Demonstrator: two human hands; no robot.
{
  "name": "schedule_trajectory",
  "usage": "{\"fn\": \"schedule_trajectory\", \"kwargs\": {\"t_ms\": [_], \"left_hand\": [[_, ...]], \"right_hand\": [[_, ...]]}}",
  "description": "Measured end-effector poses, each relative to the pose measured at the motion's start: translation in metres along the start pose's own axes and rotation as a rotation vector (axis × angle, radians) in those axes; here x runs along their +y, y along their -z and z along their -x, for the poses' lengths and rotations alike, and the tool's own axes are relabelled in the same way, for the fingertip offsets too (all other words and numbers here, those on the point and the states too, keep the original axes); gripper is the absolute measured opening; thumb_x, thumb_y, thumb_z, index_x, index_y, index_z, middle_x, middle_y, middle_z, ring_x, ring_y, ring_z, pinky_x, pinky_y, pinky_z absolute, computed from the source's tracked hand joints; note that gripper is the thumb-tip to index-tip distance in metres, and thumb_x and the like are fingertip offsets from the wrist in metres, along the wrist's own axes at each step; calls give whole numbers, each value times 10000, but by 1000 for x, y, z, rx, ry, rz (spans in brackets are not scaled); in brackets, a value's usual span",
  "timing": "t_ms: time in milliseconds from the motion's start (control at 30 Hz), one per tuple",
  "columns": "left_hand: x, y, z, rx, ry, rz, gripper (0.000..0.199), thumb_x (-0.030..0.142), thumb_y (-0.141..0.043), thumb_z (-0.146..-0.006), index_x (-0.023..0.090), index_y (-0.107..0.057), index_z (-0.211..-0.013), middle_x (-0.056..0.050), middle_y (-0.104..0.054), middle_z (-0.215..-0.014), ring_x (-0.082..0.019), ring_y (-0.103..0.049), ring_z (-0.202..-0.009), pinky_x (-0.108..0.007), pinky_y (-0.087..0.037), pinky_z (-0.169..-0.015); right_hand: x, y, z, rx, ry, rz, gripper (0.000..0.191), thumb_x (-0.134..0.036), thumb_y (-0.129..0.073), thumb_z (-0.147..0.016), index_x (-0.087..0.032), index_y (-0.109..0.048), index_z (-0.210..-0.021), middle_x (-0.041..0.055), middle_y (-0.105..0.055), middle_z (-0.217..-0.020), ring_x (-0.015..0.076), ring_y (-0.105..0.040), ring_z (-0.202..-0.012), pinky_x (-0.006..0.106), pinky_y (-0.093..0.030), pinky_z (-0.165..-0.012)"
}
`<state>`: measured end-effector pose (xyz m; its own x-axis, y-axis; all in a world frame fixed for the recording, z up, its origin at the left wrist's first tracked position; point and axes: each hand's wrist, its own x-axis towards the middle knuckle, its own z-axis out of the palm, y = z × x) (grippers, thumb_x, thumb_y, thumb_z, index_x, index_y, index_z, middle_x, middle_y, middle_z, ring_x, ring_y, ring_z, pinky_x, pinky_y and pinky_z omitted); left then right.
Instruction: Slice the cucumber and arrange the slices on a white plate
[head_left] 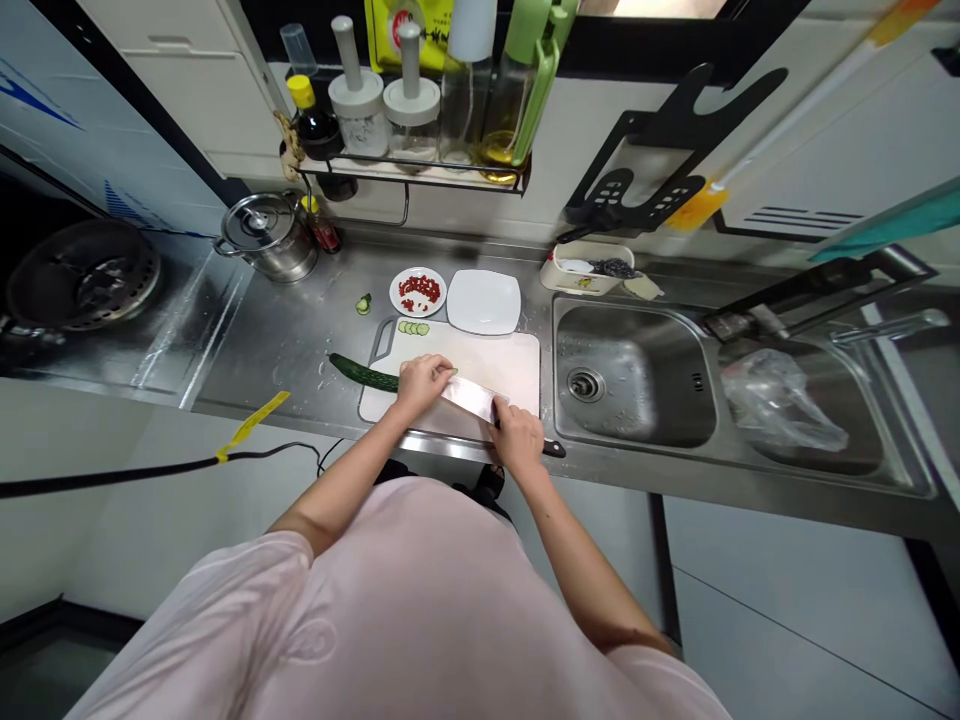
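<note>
From where I stood, the left hand was curled over the cut end of the cucumber, its fingers bent and nearly closed on it; the right hand was wrapped around the handle of the knife, fingers closed, the black end of the handle poking out past the palm. The cucumber lay partly on the white cutting board, its uncut end reaching past the board's left edge over the steel counter; the blade was right beside the left fingertips, though I could not tell whether it touched the cucumber.

A short row of cucumber slices lay at the board's far left corner, near its grey handle; just beyond stood a small plate of chopped red pieces, and beside it an empty square white plate; a cucumber end piece sat on the counter to the left; the sink was just right of the board.
</note>
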<state>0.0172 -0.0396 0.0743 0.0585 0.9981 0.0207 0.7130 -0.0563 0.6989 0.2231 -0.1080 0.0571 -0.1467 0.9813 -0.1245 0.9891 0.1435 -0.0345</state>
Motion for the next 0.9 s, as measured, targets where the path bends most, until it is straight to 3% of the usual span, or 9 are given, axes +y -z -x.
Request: {"fn": "schedule_trajectory", "kwargs": {"t_ms": [100, 267, 567, 900], "left_hand": [[-31, 1, -22, 113, 205, 172, 189, 337, -605, -761, 208, -669, -884, -2, -652, -745, -137, -579, -688, -255, -447, -673], [-66, 0, -59, 205, 321, 267, 205, 220, -585, -733, 176, -663, -917, -10, -651, -748, -118, -583, -683, -227, -449, -675], [-60, -9, -87, 174, 427, -28, 234, 215, -554, -751, 228, -600, -981, 19, -657, -779, -124, -574, -751, -243, -401, -728], [-56, -12, -94, 172, 385, -170, 235, 168, -517, -761, 238, -598, -970, -20, -670, -845, -187, -580, -866, -293, -369, -787]], "right_hand": [[7, 1, -1, -24, -58, -17, 417, -342, -566, -844, -212, -506, -1235, 61, -640, -902, 199, -541, -831, 299, -266, -699], [14, 1, -2, -11, -116, -58, 406, -333, -546, -846, -221, -503, -1233, 52, -650, -932, 197, -553, -844, 290, -285, -710], [14, 1, -3, -49, -153, -73, 433, -338, -554, -833, -224, -504, -1249, 65, -661, -968, 201, -568, -868, 288, -312, -718], [17, 0, -2, -14, -147, -93, 397, -338, -547, -835, -231, -527, -1217, 46, -667, -926, 203, -576, -843, 288, -316, -707]]}}
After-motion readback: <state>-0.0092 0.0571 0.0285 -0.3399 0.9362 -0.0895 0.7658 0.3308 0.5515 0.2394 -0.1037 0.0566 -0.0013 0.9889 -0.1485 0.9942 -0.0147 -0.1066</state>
